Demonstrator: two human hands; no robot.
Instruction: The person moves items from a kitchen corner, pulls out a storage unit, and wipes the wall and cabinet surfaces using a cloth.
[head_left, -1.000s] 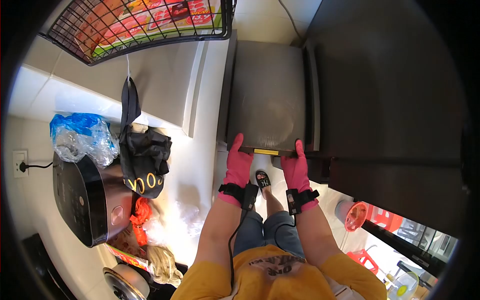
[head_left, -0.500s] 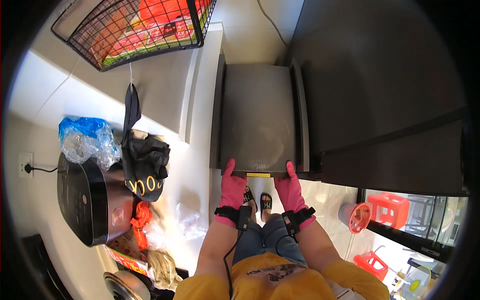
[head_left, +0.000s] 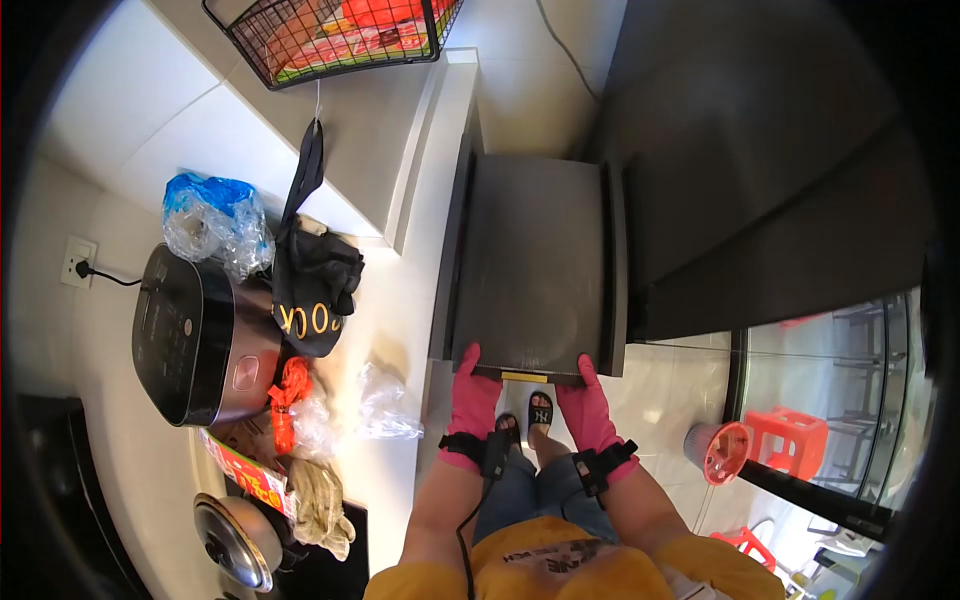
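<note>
A dark grey boxy cabinet (head_left: 535, 260) with a flat, scuffed top and raised side panels stands in front of me, a yellow strip on its front edge. My left hand (head_left: 474, 400), in a pink rubber glove, grips its front left corner, the thumb resting on top. At the front right corner, my right hand (head_left: 590, 405) holds on in the same way, also gloved in pink. The fingers of both hands are mostly hidden below the edge. Black straps with small devices circle both wrists.
Left is a white counter (head_left: 395, 330) with a rice cooker (head_left: 205, 335), plastic bags, a black cloth bag (head_left: 312, 290) and a lidded pot (head_left: 238, 540). A wire basket (head_left: 345, 45) sits above. A tall black appliance (head_left: 760, 180), red bin (head_left: 720, 452) and red stool (head_left: 788, 440) are right.
The cabinet has come a little towards me relative to the counter, with both hands still on its front corners. My view has also shifted, and the black appliance now fills less of it.
</note>
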